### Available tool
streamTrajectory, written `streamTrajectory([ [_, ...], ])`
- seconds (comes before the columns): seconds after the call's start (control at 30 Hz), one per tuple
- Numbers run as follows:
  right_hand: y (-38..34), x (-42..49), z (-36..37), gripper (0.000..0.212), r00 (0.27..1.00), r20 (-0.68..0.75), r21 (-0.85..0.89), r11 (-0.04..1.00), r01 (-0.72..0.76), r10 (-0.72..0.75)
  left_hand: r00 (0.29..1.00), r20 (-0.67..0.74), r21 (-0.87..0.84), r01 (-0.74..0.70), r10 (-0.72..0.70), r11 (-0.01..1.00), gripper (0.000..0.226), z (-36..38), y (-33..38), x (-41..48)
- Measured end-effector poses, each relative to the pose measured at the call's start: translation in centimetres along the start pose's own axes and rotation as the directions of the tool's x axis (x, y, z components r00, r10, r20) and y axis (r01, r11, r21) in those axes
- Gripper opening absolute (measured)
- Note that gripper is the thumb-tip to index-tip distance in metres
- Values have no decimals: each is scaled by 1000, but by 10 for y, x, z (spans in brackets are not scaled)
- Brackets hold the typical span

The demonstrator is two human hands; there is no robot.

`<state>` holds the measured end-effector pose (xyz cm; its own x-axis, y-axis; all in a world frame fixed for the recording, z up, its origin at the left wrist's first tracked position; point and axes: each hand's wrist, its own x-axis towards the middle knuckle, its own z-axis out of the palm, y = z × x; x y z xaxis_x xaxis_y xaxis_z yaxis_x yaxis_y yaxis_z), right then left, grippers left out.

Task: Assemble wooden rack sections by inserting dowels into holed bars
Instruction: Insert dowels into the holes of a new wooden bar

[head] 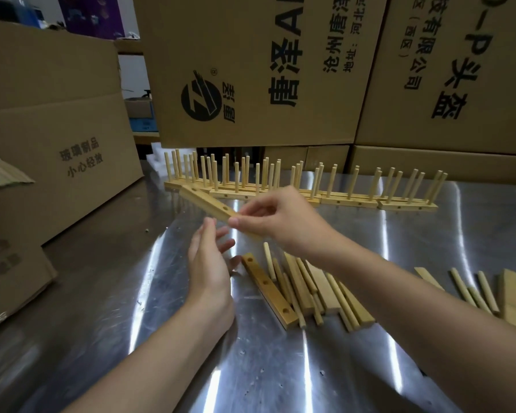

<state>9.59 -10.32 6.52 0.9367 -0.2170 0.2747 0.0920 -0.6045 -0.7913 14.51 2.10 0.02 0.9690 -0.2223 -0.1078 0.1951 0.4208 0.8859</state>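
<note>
My right hand point(276, 217) pinches a holed wooden bar point(206, 202) by its near end and holds it above the metal table, its far end pointing up-left. My left hand point(210, 260) hovers just below it with fingers straight and holds nothing. Below the hands lies another holed bar point(268, 289) beside a loose pile of dowels and bars point(316, 290). A row of finished rack sections point(304, 186) with upright dowels stands along the back of the table.
The shiny metal table point(161, 338) carries more dowels and a bar point(489, 290) at the right edge. Large cardboard boxes point(280, 70) wall off the back, and others point(51, 138) stand at the left.
</note>
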Motion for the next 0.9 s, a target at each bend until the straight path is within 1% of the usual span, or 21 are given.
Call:
streamTrajectory([
  [0.07,-4,-23,2,19,999,-12,25,999,-32,32,998,59,29,-17,15,999,39,1,4,-5],
  [0.13,-3,-38,4,19,995,-61,66,995,-73,77,992,123,49,-35,29,998,45,1,5,-12],
  [0.23,2,-53,8,23,985,-117,44,991,-125,129,980,198,26,-24,18,999,56,0,5,-21],
  [0.3,4,-57,8,32,987,-108,12,993,-120,121,978,206,57,-47,34,997,55,1,6,-24],
  [0.33,5,-57,5,38,986,-123,-5,994,-112,111,980,190,76,-66,51,995,54,1,6,-24],
  [0.37,8,-54,0,41,980,-168,-27,994,-108,102,983,169,86,-84,68,993,53,1,6,-23],
  [0.4,13,-49,-6,38,968,-234,-67,992,-109,90,985,155,84,-92,78,992,52,1,6,-22],
  [0.43,19,-41,-13,29,952,-296,-135,983,-125,81,985,152,74,-89,77,993,52,1,8,-20],
  [0.47,25,-31,-19,20,941,-326,-222,961,-163,85,985,160,66,-76,64,995,51,1,9,-20],
  [0.5,31,-20,-21,15,941,-318,-311,925,-216,113,983,175,61,-59,48,996,51,1,10,-19],
  [0.53,37,-10,-19,15,946,-281,-390,882,-266,161,981,192,59,-42,30,997,50,1,11,-20],
  [0.6,47,10,-9,23,944,-203,-542,773,-329,260,973,230,51,-7,-5,999,49,1,11,-21],
  [0.67,50,24,4,31,939,-155,-647,687,-332,307,963,267,40,23,-32,999,49,1,10,-22],
  [0.8,52,38,16,36,931,-98,-683,656,-320,351,953,297,23,53,-57,998,48,0,11,-20],
  [0.87,52,42,18,30,920,-79,-675,659,-333,384,953,295,23,65,-69,998,47,-1,12,-20],
  [0.9,50,44,16,25,915,-76,-647,679,-348,397,953,293,22,70,-73,997,47,-2,12,-19],
])
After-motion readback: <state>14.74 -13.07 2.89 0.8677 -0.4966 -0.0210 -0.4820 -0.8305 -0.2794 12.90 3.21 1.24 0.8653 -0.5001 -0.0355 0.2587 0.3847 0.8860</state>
